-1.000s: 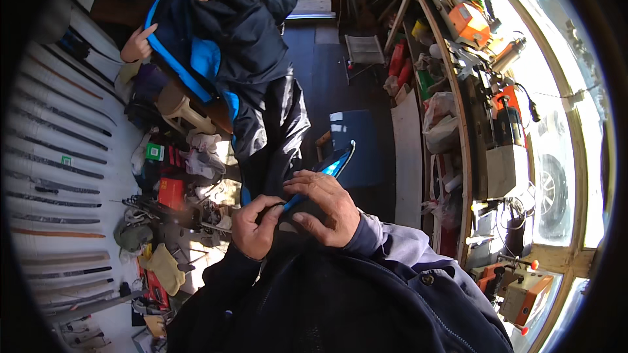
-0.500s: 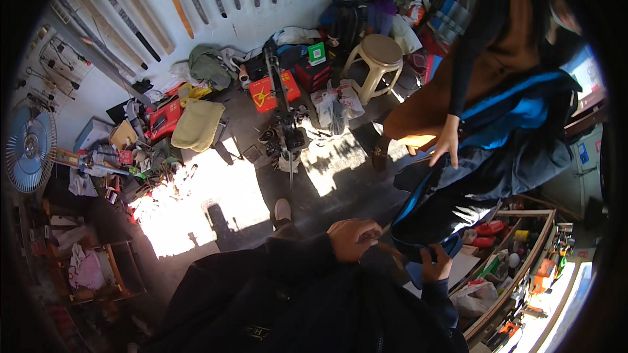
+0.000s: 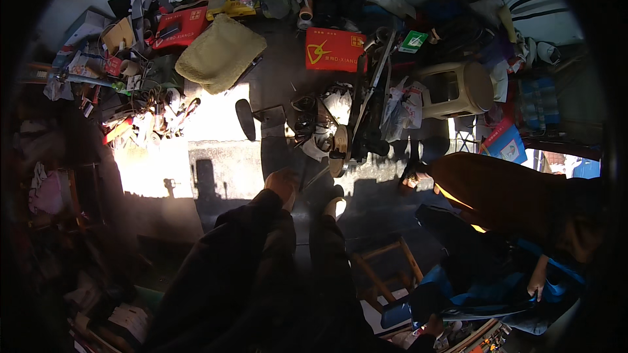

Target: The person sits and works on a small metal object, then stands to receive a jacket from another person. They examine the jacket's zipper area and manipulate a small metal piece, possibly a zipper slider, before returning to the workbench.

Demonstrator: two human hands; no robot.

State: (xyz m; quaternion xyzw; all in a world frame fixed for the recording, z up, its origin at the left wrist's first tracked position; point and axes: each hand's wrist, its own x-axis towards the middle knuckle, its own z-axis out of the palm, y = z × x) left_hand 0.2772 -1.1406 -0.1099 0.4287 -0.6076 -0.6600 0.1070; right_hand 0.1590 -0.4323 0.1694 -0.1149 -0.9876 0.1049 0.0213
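Note:
My left hand (image 3: 282, 184) reaches forward and down to the floor, just left of a dark hand-cranked machine with a round wheel (image 3: 339, 151). Its fingers point away from me and are too dark and blurred to make out. At the lower right, in shadow, my right hand (image 3: 432, 327) grips the edge of a black and bright-blue garment (image 3: 458, 287). The other end of that garment is by a co-worker's hand (image 3: 538, 279), further right.
A beige plastic stool (image 3: 474, 88) lies or stands tilted in view behind the machine. Red boxes (image 3: 332, 49), a yellowish cushion (image 3: 219, 52) and loose tools crowd the far floor. A wooden frame (image 3: 392, 265) stands beside my legs. The co-worker in brown (image 3: 504, 189) is on the right.
My view has dipped and turned. My left hand has left the garment and moved forward and down beside the machine. My right hand stays back with the garment; the co-worker's hand is now at the garment.

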